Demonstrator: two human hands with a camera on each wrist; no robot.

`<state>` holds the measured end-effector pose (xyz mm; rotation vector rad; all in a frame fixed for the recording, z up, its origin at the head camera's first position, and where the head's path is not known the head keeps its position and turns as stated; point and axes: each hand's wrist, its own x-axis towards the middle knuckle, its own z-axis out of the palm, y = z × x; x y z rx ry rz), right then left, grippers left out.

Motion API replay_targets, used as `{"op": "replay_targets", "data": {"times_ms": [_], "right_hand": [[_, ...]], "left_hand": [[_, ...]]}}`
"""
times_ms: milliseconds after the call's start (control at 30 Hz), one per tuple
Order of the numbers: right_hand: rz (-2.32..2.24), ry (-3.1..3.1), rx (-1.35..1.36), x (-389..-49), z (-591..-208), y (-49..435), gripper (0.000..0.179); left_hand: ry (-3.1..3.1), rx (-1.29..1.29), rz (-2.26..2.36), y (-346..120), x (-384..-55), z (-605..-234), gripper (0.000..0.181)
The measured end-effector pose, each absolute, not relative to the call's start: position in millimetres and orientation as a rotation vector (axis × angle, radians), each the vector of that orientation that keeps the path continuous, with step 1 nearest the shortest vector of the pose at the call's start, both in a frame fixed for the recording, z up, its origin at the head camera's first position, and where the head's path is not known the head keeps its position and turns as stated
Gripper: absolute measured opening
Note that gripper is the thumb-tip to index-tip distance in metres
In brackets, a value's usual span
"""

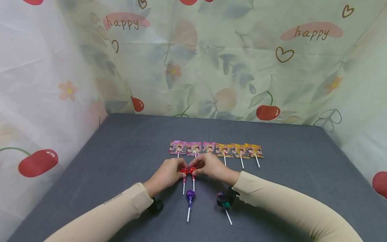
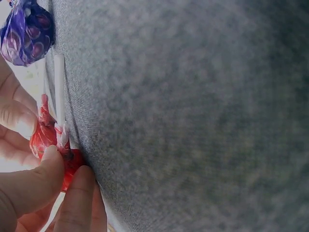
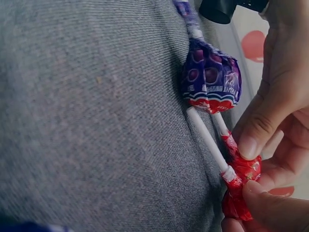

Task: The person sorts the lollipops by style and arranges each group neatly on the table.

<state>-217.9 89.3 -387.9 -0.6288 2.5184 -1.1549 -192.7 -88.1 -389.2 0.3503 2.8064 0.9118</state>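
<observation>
Two red-wrapped lollipops lie side by side mid-table, sticks toward me. My left hand point(image 1: 167, 173) pinches the wrapped head of the left red lollipop point(image 2: 72, 164) between thumb and fingers. With thumb and fingertips, my right hand point(image 1: 213, 166) pinches the right red lollipop point(image 3: 235, 199), its head close against the other. Just nearer to me lies a purple-wrapped lollipop point(image 1: 190, 195), its head by the ends of the red ones' sticks. Another lollipop point(image 1: 228, 216) lies under my right wrist, its head mostly hidden by the wrist camera.
Beyond my hands runs a row of flat-packed lollipops: three pink packets point(image 1: 177, 148) on the left, three yellow packets point(image 1: 224, 150) on the right. My right hand partly covers the third pink one's stick. The dark grey table point(image 1: 290, 158) backs onto a printed curtain point(image 1: 205, 67).
</observation>
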Motion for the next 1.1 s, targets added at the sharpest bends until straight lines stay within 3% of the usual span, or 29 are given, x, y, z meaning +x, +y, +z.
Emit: {"op": "replay_targets", "data": {"times_ms": [1100], "right_hand": [[-1.133,2.563,-0.635,-213.9,-388.4,88.1,0.022]], "left_hand": [[2.796,0.326,0.911,-88.1,-193.1,-389.4,0.011]]}}
